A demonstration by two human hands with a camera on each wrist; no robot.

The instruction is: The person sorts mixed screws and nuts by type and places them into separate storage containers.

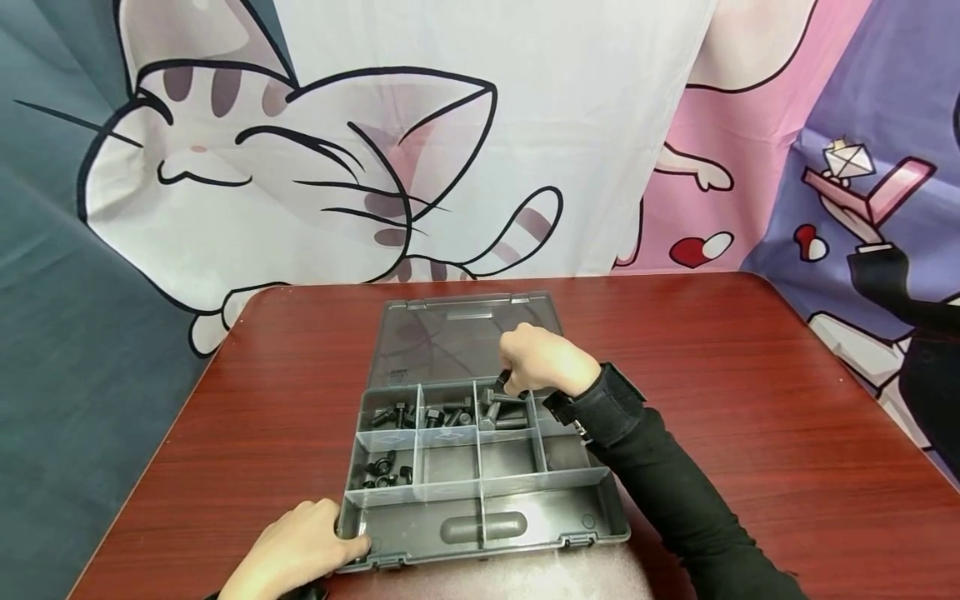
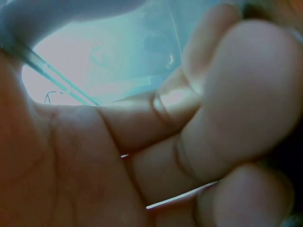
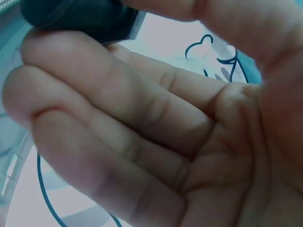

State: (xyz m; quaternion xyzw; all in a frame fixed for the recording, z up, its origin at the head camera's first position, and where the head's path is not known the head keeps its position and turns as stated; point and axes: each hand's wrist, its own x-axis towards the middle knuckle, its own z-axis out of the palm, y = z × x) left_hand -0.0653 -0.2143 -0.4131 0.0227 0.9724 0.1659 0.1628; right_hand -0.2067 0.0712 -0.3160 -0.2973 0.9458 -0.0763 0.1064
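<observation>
A grey compartment box (image 1: 408,525) lies on the table with its lid (image 1: 442,346) folded back. My left hand (image 1: 300,542) grips the box's front left corner, thumb over the rim. Over the back row, my right hand (image 1: 546,360) pinches a black bolt (image 3: 85,19) between thumb and fingers; only part of it shows. Beneath that hand, silver bolts (image 1: 492,410) lie in the third back compartment. Black bolts (image 1: 401,413) fill the back left one, and more dark bolts (image 1: 435,418) sit beside them. Black nuts (image 1: 382,465) lie in the left middle compartment.
The reddish-brown table (image 1: 720,392) extends to both sides of the box. Behind it hangs a cloth (image 1: 600,125) printed with cartoon figures. Thin upright dividers (image 1: 480,508) separate the compartments. The right forearm (image 1: 675,492) crosses the box's right side.
</observation>
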